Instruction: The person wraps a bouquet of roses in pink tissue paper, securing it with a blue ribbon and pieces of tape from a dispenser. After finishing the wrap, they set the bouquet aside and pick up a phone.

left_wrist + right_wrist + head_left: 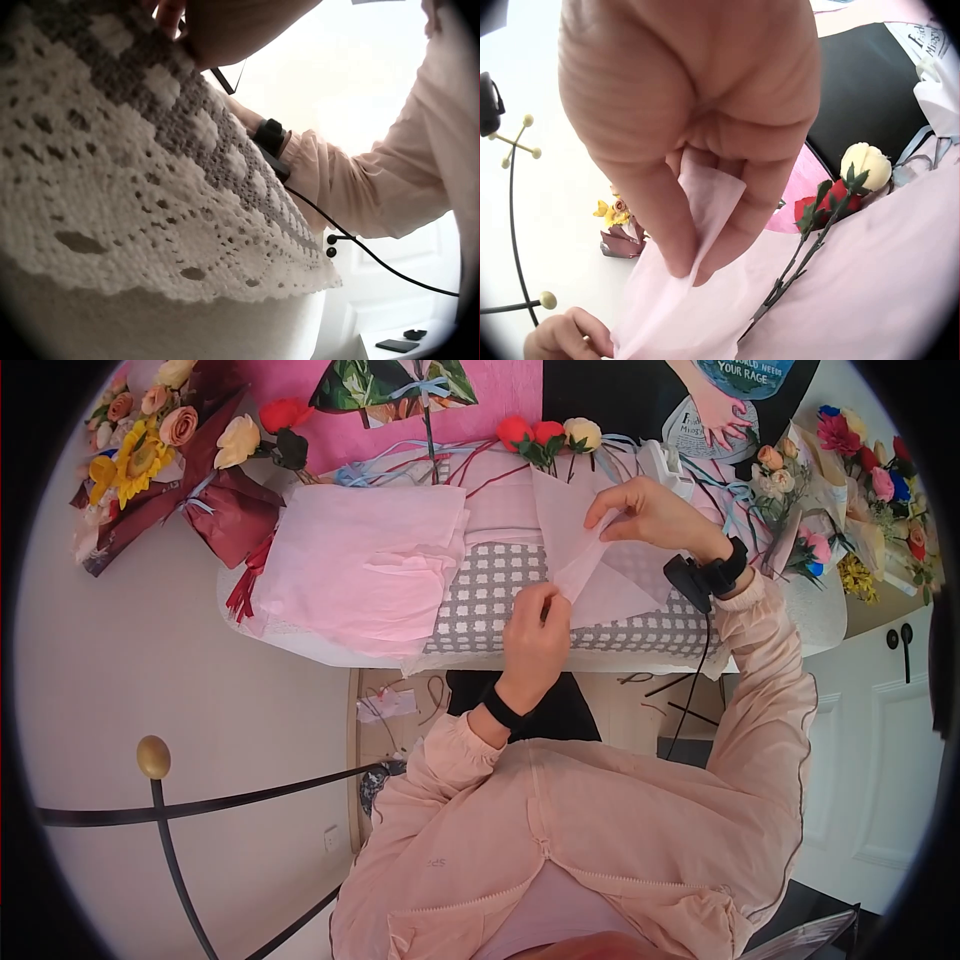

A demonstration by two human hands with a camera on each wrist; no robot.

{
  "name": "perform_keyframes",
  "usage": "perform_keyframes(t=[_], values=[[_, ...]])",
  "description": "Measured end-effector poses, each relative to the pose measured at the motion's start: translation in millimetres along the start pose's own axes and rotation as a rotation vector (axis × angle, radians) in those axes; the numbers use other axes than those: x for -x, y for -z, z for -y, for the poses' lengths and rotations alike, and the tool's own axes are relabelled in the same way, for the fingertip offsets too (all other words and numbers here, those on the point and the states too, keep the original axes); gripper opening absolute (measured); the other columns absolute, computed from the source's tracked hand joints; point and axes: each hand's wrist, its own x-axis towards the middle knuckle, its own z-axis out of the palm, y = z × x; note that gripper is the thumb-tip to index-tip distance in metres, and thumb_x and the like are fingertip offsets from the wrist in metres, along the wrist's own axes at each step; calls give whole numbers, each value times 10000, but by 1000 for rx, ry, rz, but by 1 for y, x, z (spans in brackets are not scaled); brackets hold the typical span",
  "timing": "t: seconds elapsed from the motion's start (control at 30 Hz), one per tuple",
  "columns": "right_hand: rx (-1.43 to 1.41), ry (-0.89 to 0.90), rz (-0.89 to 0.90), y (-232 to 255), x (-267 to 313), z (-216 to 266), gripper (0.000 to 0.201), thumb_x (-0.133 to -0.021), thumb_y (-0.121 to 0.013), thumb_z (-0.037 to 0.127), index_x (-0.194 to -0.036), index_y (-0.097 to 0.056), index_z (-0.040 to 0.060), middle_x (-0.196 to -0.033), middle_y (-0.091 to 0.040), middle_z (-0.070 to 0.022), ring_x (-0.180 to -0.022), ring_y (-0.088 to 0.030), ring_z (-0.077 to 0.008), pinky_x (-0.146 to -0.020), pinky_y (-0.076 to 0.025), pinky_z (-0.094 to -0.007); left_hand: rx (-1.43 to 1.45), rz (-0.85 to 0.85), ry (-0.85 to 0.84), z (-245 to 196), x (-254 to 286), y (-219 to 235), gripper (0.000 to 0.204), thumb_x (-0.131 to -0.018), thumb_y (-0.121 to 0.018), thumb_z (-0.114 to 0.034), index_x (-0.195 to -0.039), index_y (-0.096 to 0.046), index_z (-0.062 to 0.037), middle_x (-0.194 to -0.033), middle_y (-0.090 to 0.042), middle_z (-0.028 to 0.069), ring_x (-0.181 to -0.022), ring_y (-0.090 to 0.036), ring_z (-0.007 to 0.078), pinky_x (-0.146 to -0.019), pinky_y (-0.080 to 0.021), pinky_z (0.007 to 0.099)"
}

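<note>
A thin pink paper sheet (566, 538) lies partly folded on the checked cloth, one side lifted. My right hand (655, 515) pinches its upper edge between thumb and fingers; in the right wrist view a corner of the sheet (709, 196) pokes up inside the right hand (697, 127). The left hand (537, 640) holds the sheet's lower edge with curled fingers, and shows at the lower left of the right wrist view. Two red roses (515, 432) and a cream rose (582, 434) rest with their stems on the sheet's top. The left wrist view mostly shows cloth.
A stack of pink paper (350, 560) lies at the left on the table. Wrapped bouquets (205, 510) stand at the far left and others at the right. Ribbons (400, 458) run along the back. A black cable (695, 690) hangs from the right wrist.
</note>
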Motion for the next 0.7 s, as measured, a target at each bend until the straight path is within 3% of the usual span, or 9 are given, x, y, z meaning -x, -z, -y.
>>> perform_keyframes(t=[0.13,0.27,0.33,0.43,0.53,0.63,0.7], values=[[96,65,-43,1,0,0,133,-754,-668,-60,-877,-685,-14,-869,-677,-47,-806,-621,-131,-765,-483,-260,26,-12,-4,0,0,-1,177,-725,-653,90,-865,-590,4,-1100,-570,170,-840,-647,292,-691,-548,354],[166,218,-102,0,-1,-4,141,-735,-680,-55,-852,-697,22,-845,-646,-59,-804,-599,-169,-739,-466,-274,120,14,49,-8,-2,6,156,-752,-659,51,-890,-586,45,-1110,-576,205,-897,-628,321,-718,-550,377],[176,286,-145,-3,-3,-7,98,-740,-674,-31,-819,-683,27,-920,-645,-54,-807,-596,-160,-711,-472,-279,157,38,91,-10,-3,8,161,-757,-676,27,-892,-590,46,-1108,-575,208,-886,-625,327,-726,-542,394],[202,313,-210,-6,-3,-6,92,-736,-666,-31,-795,-681,38,-1067,-620,-51,-829,-587,-147,-683,-466,-275,108,4,9,-9,-9,9,149,-764,-706,-10,-833,-575,11,-1073,-602,197,-818,-647,289,-648,-529,351],[204,294,-228,-7,-1,0,107,-726,-655,-51,-777,-683,39,-1189,-590,-54,-825,-583,-129,-667,-456,-265,95,53,91,-5,-14,6,161,-776,-704,-25,-811,-549,-1,-922,-622,163,-734,-619,265,-609,-495,362],[126,265,-178,-5,-1,0,110,-726,-639,-63,-763,-675,34,-1249,-586,-58,-812,-583,-111,-661,-452,-257,95,150,178,0,-16,4,164,-783,-657,3,-920,-569,10,-861,-586,172,-769,-573,357,-638,-472,438],[76,254,-139,-3,-3,-6,106,-733,-627,-66,-761,-667,29,-1257,-597,-62,-793,-584,-101,-650,-453,-255,171,118,245,0,-15,-1,171,-785,-634,24,-938,-561,6,-819,-565,167,-745,-562,358,-628,-456,454]])
